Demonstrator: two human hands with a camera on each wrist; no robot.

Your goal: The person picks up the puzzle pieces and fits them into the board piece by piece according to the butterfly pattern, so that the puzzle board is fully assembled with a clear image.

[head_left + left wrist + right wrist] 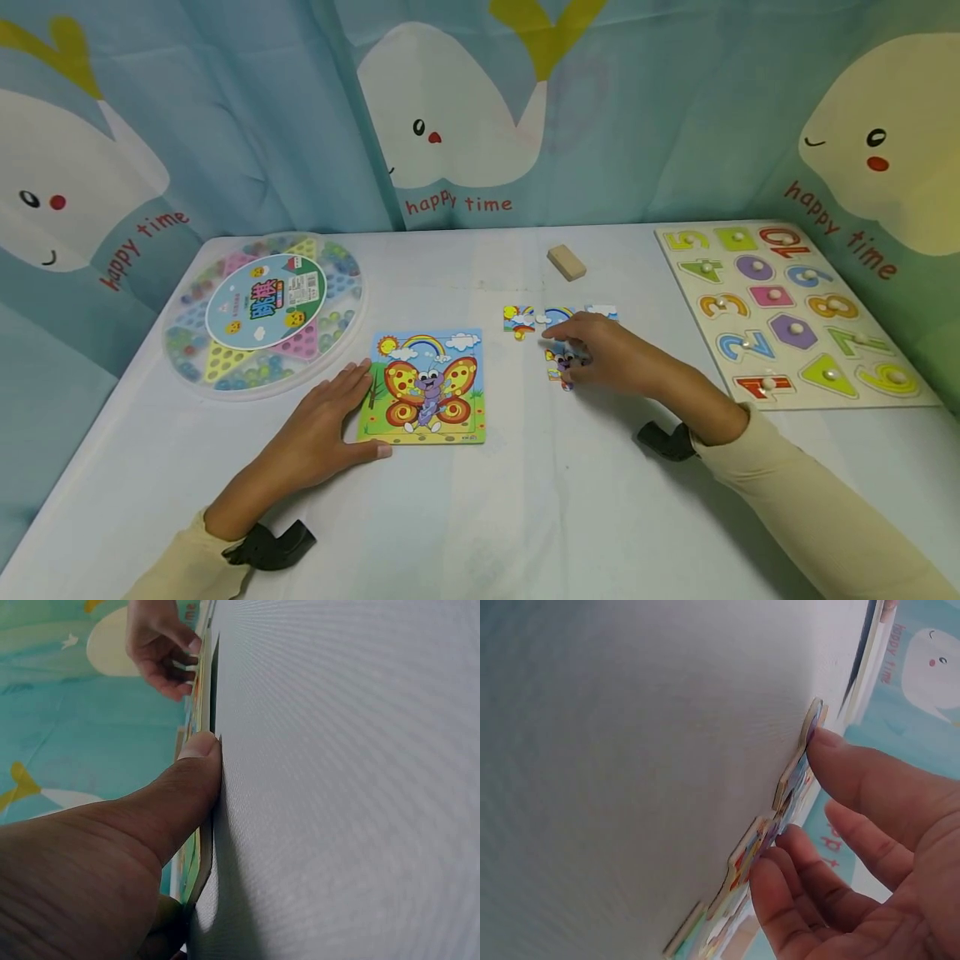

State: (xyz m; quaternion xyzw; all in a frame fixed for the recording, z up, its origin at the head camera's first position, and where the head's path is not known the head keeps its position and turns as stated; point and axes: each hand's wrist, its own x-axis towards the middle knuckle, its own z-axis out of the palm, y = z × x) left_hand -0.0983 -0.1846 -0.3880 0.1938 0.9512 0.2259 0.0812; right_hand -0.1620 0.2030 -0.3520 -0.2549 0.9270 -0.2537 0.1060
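A square picture board [420,350] with a butterfly, sun and rainbow lies flat left of the middle. My left hand [322,425] is spread at its left side. The thumb [196,761] touches the near edge and the fingers touch the left edge. My right hand [607,354] reaches over loose jigsaw pieces, covering some. Its thumb [832,746] touches a purple-printed jigsaw piece [795,772], while curled fingers touch the neighbouring piece [742,859]. Above these lie a sun-and-rainbow jigsaw piece [519,318], a rainbow jigsaw piece [558,314] and a cloud jigsaw piece [602,312].
A round clear case of marbles [345,350] with a star board lies at the back left. A wooden block [566,262] sits behind the pieces. At the right is a number-and-shape peg board [750,275]. A whale-print curtain [637,150] hangs behind the white table [510,517].
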